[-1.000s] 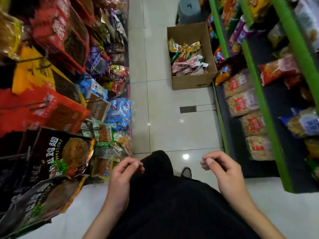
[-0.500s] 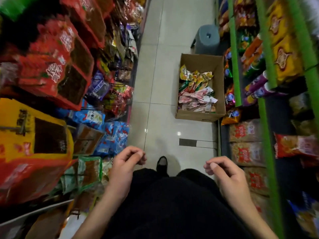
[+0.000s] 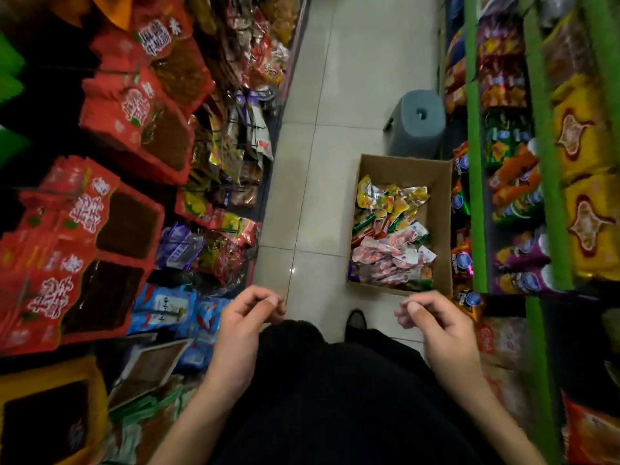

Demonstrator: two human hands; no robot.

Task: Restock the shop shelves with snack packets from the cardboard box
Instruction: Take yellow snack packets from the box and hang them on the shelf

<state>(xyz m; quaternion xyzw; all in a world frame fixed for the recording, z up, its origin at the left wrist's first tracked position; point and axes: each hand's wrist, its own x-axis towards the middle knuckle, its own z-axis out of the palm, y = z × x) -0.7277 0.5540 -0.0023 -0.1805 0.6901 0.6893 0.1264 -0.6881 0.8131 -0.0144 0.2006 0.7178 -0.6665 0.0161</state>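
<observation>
Both hands sit low-centre of frame, apart, holding nothing: left hand (image 3: 250, 317) w/ fingers loosely curled, thumb near forefinger; right hand (image 3: 436, 322) same, loosely curled. Cardboard box (image 3: 443, 209) lies open on the tiled floor (image 3: 342, 95), centre-right, against the green-edged shelves (image 3: 474, 196) at right; snack packets (image 3: 391, 236) piled inside. Grey plastic stool (image 3: 417, 124) just beyond box. Red packets (image 3: 134, 105) hang upper left.

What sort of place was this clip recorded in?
Most likely a small shop aisle: snack packets hang on racks on one side, green-edged shelves hold more on the other, and an open cardboard box of packets sits on the tiled floor.
</observation>
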